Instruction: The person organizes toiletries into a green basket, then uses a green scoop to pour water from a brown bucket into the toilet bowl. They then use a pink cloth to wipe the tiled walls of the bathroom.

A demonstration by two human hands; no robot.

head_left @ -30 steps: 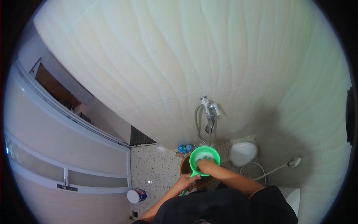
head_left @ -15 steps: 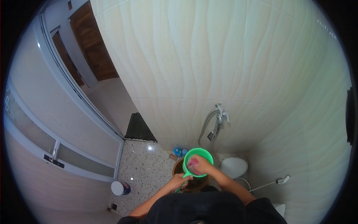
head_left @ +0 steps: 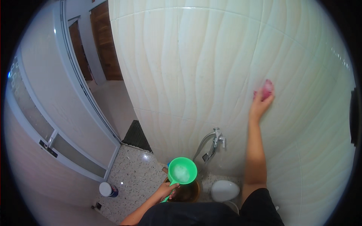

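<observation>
My left hand (head_left: 166, 190) is wrapped round the handle of a green water dipper (head_left: 174, 165), which holds whitish, foamy liquid. The dipper hangs over a brown bucket (head_left: 193, 194), covering part of its opening. High up on the right, my stretched right hand (head_left: 261, 104) presses a pink cloth or sponge (head_left: 268, 89) to the cream tiled wall (head_left: 211, 56). Some of the pink thing is hidden by the fingers, so its exact kind is unclear.
Below the wall tap (head_left: 218, 137) with its hose stands a white toilet (head_left: 225, 189). A white-lidded tub (head_left: 108, 189) sits on the speckled floor (head_left: 130, 173) at left. Beside it is an open white door (head_left: 49, 94); a dark mat (head_left: 136, 136) lies past the threshold.
My right hand has left the dipper and moved up and right to the wall with the pink thing. My left hand still holds the dipper, now slightly lower and further left. The view has shifted.
</observation>
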